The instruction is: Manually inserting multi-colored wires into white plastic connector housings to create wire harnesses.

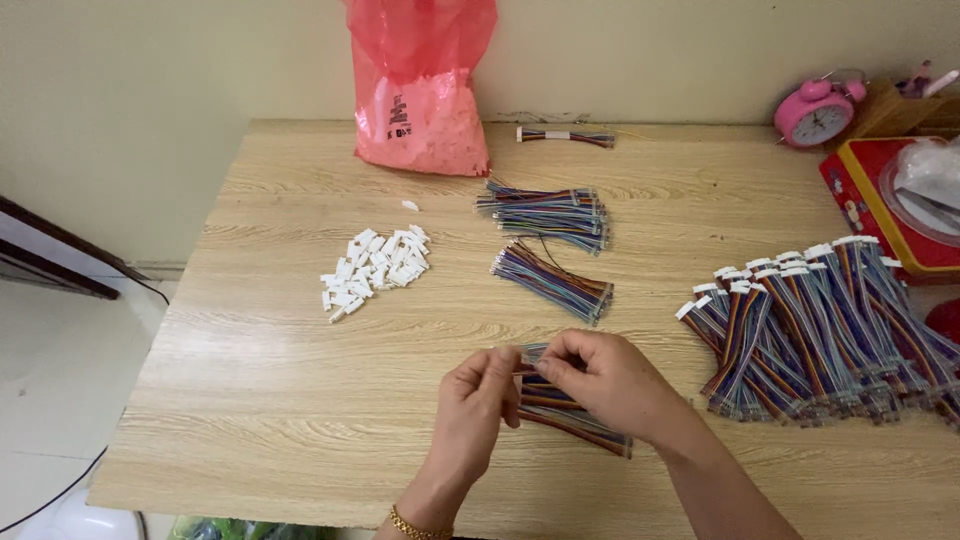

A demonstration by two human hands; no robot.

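Observation:
Over the near middle of the wooden table (280,400), my left hand (475,405) and my right hand (605,375) meet, fingertips pinched together on one end of a short multicoloured ribbon cable (570,415). The cable runs down and to the right beneath my right hand. What the fingertips hold at the cable's end is hidden. A pile of small white plastic connector housings (375,270) lies to the upper left of my hands. Two bundles of loose coloured cables (550,245) lie just beyond them.
Several finished cables with white connectors (810,330) are stacked at the right. A red plastic bag of white parts (420,90) stands at the back edge, a single cable (565,136) beside it. A pink alarm clock (815,115) and a red box (880,200) sit at far right.

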